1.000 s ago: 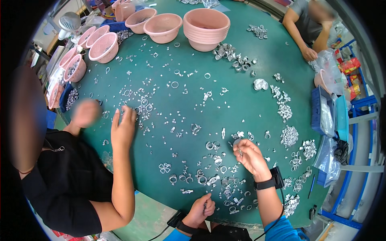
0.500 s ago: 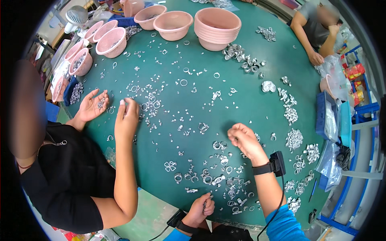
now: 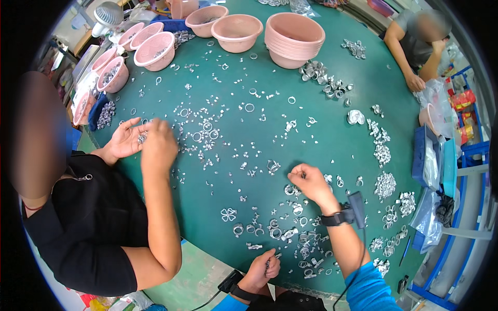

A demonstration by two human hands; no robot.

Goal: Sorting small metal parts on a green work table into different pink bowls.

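Observation:
My left hand (image 3: 262,268) is closed by the table's near edge, with small silver-coloured metal jewellery pieces (image 3: 267,265) showing between its curled fingers. Over the middle right of the green table, my right hand (image 3: 309,181) has thumb and fingers pinched together. A tiny dark spot shows at its fingertips, too small to name. Close below that hand lie loose rings (image 3: 291,190). Between my two hands spread several more metal rings and fittings (image 3: 309,239). A four-petal flower piece (image 3: 228,214) rests left of them.
Sorted heaps of metal parts (image 3: 385,185) line the right side. Pink plastic bowls (image 3: 237,33) and a bowl stack (image 3: 294,41) stand at the back. At left, a co-worker's cupped hand (image 3: 127,140) holds small pieces. Another person (image 3: 415,44) sits far right, near blue bins (image 3: 425,158).
My right hand has shifted left and slightly nearer over the rings, still pinched. My left hand stays closed near the edge. The co-worker's other hand has moved to the cupped palm.

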